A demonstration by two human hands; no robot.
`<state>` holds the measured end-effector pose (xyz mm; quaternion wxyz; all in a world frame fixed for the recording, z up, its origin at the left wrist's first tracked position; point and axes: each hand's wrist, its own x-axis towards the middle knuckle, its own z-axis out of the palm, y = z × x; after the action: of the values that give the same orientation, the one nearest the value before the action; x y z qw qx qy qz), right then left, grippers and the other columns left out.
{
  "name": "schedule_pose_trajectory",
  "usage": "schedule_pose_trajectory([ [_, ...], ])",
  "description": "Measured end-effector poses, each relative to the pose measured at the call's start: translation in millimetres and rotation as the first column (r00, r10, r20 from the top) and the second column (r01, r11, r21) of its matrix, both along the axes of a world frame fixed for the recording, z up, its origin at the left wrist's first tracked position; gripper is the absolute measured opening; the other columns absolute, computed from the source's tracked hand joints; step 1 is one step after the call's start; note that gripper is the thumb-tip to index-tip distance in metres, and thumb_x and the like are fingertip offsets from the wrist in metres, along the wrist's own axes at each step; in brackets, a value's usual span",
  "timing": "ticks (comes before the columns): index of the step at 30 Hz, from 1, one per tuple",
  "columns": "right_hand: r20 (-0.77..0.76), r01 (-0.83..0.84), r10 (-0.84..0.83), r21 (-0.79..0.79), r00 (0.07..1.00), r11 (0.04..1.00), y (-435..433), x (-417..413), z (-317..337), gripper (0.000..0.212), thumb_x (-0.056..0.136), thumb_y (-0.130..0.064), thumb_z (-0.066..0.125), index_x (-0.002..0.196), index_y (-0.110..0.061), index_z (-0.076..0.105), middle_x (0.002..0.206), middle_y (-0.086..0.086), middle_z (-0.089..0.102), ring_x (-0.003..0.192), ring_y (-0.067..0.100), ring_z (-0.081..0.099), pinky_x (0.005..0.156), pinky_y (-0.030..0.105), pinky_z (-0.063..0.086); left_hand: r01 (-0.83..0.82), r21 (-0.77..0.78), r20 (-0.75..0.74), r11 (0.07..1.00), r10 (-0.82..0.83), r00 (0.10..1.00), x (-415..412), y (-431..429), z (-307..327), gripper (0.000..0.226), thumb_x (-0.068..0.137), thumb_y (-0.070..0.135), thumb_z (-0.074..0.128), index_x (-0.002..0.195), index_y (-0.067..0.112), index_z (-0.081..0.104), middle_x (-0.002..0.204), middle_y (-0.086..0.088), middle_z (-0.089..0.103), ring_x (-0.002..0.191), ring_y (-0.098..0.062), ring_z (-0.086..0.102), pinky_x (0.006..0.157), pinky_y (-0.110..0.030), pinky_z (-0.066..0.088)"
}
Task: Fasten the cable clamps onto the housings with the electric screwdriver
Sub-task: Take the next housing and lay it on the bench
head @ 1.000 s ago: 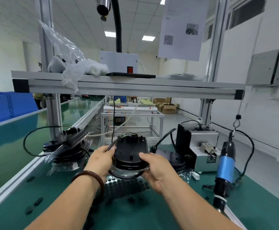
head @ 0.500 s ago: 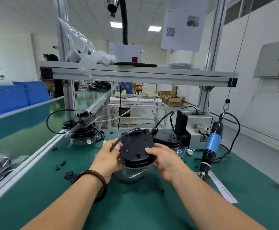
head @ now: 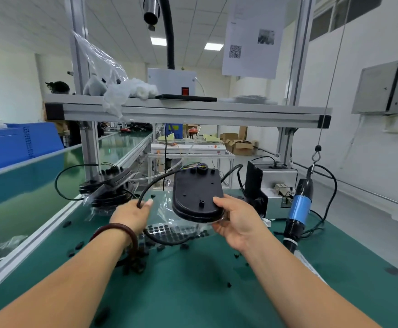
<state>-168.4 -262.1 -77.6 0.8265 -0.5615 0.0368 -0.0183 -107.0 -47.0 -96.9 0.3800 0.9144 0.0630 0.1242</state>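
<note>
Your right grip (head: 238, 218) holds the black oval plastic housing (head: 196, 197), left grip (head: 131, 215) pinches its thin black cable (head: 156, 179); likely next, lay that cable for clamping.

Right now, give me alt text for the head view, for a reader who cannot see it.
A person's right hand holds a black oval housing above a green workbench while the left hand pinches its black cable. A blue electric screwdriver hangs untouched to the right; more housings are stacked at the left.

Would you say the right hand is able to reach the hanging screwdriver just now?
Probably not at once: the right hand grips the housing, though nothing stands between it and the screwdriver.
</note>
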Motion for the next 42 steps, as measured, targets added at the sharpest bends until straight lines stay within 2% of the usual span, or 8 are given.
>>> schedule_pose_trajectory([
  [3, -0.007, -0.022, 0.022, -0.019, 1.0, 1.0, -7, -4, -12, 0.019, 0.091, -0.007, 0.055, 0.105, -0.011, 0.067, 0.069, -0.004, 0.071, 0.056, 0.01, 0.06, 0.049, 0.022, 0.044, 0.01, -0.51, -0.185, 0.86, -0.121, 0.975, 6, -6, 8, 0.044, 0.097, 0.047, 0.042, 0.099, 0.008, 0.061, 0.08, -0.01, 0.059, 0.057, -0.016, 0.053, 0.043, -0.024, 0.048],
  [6, -0.02, -0.039, 0.038, -0.049, 0.999, 0.998, -10, -7, -27, 0.024, 0.09, -0.005, 0.055, 0.111, -0.009, 0.066, 0.077, -0.002, 0.071, 0.057, 0.01, 0.06, 0.052, 0.022, 0.041, 0.038, -0.686, -0.101, 0.727, -0.147, 0.984, 20, -6, 21, 0.031, 0.096, 0.039, 0.048, 0.093, 0.011, 0.061, 0.089, -0.013, 0.059, 0.073, -0.022, 0.063, 0.061, -0.029, 0.058],
  [12, -0.144, -0.059, 0.05, -0.061, 0.988, 0.996, -11, -13, -44, 0.019, 0.088, -0.003, 0.057, 0.102, -0.011, 0.066, 0.073, -0.001, 0.07, 0.057, 0.011, 0.06, 0.05, 0.022, 0.044, 0.292, -0.688, 0.237, 0.664, -0.175, 0.956, 33, -15, 52, 0.036, 0.087, -0.011, 0.042, 0.11, 0.008, 0.062, 0.094, -0.003, 0.056, 0.085, -0.012, 0.052, 0.084, -0.029, 0.044],
  [16, -0.2, -0.127, 0.094, -0.159, 0.975, 0.979, -10, -21, -44, 0.013, 0.087, -0.005, 0.056, 0.088, -0.012, 0.066, 0.067, -0.001, 0.067, 0.057, 0.011, 0.058, 0.051, 0.021, 0.043, 0.404, -0.817, 0.365, 0.412, -0.172, 0.915, 25, -25, 69, 0.013, 0.093, 0.013, 0.05, 0.097, 0.015, 0.062, 0.113, -0.005, 0.06, 0.11, -0.018, 0.055, 0.098, -0.032, 0.046],
  [22, -0.23, -0.234, 0.172, -0.279, 0.958, 0.931, -8, -45, -44, 0.008, 0.089, -0.007, 0.058, 0.094, -0.01, 0.063, 0.076, 0.007, 0.063, 0.059, 0.015, 0.058, 0.052, 0.024, 0.043, 0.504, -0.664, 0.452, 0.553, -0.241, 0.859, 19, -41, 88, 0.011, 0.091, 0.006, 0.057, 0.095, 0.015, 0.063, 0.098, -0.001, 0.062, 0.101, -0.017, 0.056, 0.103, -0.035, 0.043],
  [28, -0.274, -0.295, 0.19, -0.418, 0.943, 0.859, -12, -63, -39, 0.011, 0.09, -0.006, 0.059, 0.079, -0.008, 0.061, 0.068, 0.005, 0.068, 0.054, 0.015, 0.064, 0.051, 0.028, 0.053, 0.63, -0.65, 0.521, 0.425, -0.355, 0.777, 6, -48, 95, 0.033, 0.088, -0.014, 0.046, 0.103, 0.01, 0.062, 0.105, -0.004, 0.061, 0.103, -0.015, 0.059, 0.09, -0.026, 0.052],
  [36, -0.209, -0.244, 0.176, -0.947, 0.962, 0.209, -27, -47, -12, 0.042, 0.088, -0.048, 0.061, 0.079, -0.007, 0.067, 0.06, 0.003, 0.058, 0.046, 0.011, 0.053, 0.045, 0.014, 0.037, 0.666, -0.663, 0.527, 0.341, -0.419, 0.739, 2, -60, 109, 0.042, 0.087, -0.021, 0.034, 0.097, 0.007, 0.065, 0.116, -0.01, 0.065, 0.108, -0.016, 0.064, 0.082, -0.022, 0.054],
  [42, 0.256, 0.021, 0.262, -0.751, 0.93, 0.66, 10, 3, 40, 0.037, 0.089, -0.038, 0.065, 0.12, -0.017, 0.064, 0.057, -0.019, 0.057, 0.046, -0.003, 0.049, 0.05, 0.017, 0.04, 0.736, -0.597, 0.548, 0.32, -0.508, 0.665, 6, -84, 115, 0.046, 0.083, -0.024, 0.026, 0.077, 0.012, 0.056, 0.11, -0.005, 0.067, 0.108, -0.016, 0.064, 0.084, -0.025, 0.054],
])
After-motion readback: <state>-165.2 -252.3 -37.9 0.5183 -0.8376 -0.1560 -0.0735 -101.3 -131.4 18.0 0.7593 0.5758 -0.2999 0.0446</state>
